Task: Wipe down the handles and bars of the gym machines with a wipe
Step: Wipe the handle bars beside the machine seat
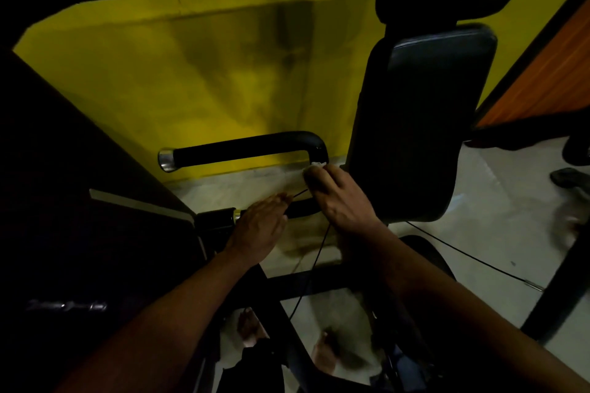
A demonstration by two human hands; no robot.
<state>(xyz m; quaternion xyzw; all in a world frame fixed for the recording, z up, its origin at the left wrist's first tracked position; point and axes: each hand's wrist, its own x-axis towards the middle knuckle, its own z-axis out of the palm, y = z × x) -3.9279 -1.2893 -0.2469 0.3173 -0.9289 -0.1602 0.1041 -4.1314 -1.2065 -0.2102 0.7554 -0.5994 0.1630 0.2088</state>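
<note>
Gym machine, handle section, dim light.

- Upper handle (242, 148): black grip, horizontal, chrome end cap (166, 159) at its left end; the right end bends downward beside the back pad.
- Wipe (318, 165): white, bunched, pressed against the handle just below that bend.
- Right hand (338, 198): fingers curled round the wipe, pinching it to the handle.
- Left hand (260, 226): fingers nearly straight, lying along the lower bar (303, 207), holding nothing that can be made out.
- Back pad (415, 124): black, upright, right of both hands.
- Cable (463, 254): thin, black, trailing across the pale floor (498, 217).
- Yellow wall (191, 73): behind the handle.
- Bare feet (252, 327): on the floor, below the forearms.
</note>
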